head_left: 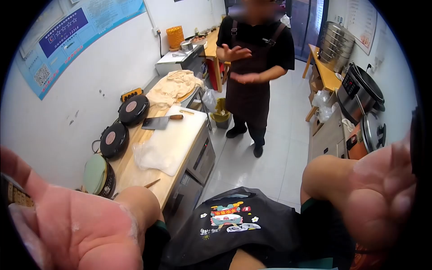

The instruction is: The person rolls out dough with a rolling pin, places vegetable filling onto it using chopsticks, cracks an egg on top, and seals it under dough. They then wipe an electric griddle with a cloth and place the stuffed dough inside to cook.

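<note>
Close to the camera at the lower left, my left hand (pixel 85 229) is raised palm up, fingers apart, holding nothing, with pale powder on the skin. My right hand (pixel 382 189) is raised at the right edge with its palm showing and nothing on it; its fingertips are lost in the dark border. Beyond my left hand stands a wooden worktop (pixel 123 166) with a white cutting board (pixel 180 135). A cleaver (pixel 155 122) with a wooden handle lies on the board's left side, and a clear plastic bag (pixel 155 155) lies on its near end.
A person (pixel 249 76) in a dark apron stands ahead, both hands raised. Two black round appliances (pixel 133 110) and a beige cloth (pixel 173 87) are at the left. Along the right wall stand a large cooker (pixel 360 90), steamers (pixel 335 45) and a lidded pot (pixel 371 130). A bin (pixel 220 118) sits on the floor.
</note>
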`<state>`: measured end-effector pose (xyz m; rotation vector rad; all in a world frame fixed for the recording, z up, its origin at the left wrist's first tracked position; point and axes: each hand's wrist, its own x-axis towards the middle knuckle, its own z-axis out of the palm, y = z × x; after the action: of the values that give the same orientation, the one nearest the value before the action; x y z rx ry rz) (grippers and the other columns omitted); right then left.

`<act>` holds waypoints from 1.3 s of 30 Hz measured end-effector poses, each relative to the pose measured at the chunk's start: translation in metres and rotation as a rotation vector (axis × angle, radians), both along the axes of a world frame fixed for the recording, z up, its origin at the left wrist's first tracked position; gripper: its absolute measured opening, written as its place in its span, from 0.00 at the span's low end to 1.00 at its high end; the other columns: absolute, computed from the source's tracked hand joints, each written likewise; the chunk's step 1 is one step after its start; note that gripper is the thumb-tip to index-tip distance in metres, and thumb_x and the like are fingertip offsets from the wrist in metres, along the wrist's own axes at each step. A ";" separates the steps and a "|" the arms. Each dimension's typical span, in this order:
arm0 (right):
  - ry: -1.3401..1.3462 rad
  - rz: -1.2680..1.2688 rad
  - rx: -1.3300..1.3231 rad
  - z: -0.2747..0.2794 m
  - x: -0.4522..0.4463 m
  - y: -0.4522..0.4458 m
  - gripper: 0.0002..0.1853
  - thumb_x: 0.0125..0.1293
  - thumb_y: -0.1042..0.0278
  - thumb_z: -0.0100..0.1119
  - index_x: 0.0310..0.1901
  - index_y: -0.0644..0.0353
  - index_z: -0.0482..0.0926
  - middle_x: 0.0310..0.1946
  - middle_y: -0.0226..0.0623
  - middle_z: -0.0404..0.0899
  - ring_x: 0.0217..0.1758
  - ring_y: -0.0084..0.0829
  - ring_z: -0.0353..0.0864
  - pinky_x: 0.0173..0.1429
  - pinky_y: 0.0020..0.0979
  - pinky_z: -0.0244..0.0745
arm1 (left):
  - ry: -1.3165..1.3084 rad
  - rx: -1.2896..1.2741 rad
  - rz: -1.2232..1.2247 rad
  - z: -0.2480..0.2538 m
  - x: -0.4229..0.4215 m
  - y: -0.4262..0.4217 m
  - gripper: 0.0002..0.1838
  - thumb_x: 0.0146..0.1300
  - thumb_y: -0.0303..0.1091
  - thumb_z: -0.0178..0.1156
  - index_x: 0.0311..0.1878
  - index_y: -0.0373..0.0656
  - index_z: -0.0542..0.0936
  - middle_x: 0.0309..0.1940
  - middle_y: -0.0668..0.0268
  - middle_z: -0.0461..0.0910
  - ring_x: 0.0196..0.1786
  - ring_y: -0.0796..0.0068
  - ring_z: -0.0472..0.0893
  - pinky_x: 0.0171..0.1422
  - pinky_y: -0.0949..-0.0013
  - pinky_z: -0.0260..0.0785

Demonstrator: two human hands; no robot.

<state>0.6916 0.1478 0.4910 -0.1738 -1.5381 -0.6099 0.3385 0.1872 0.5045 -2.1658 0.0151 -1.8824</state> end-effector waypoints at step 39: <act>-0.887 -0.396 -2.498 -0.608 0.112 0.042 0.19 0.72 0.55 0.54 0.51 0.61 0.86 0.39 0.41 0.89 0.36 0.34 0.89 0.49 0.40 0.81 | 0.789 -1.987 1.391 -0.482 -0.150 0.010 0.58 0.61 0.55 0.69 0.83 0.43 0.43 0.85 0.58 0.33 0.86 0.60 0.35 0.82 0.32 0.38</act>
<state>0.8034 0.1901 -0.1169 -2.2698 -2.1579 1.5480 0.1889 0.1973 0.0221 -1.8308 -2.9674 0.3522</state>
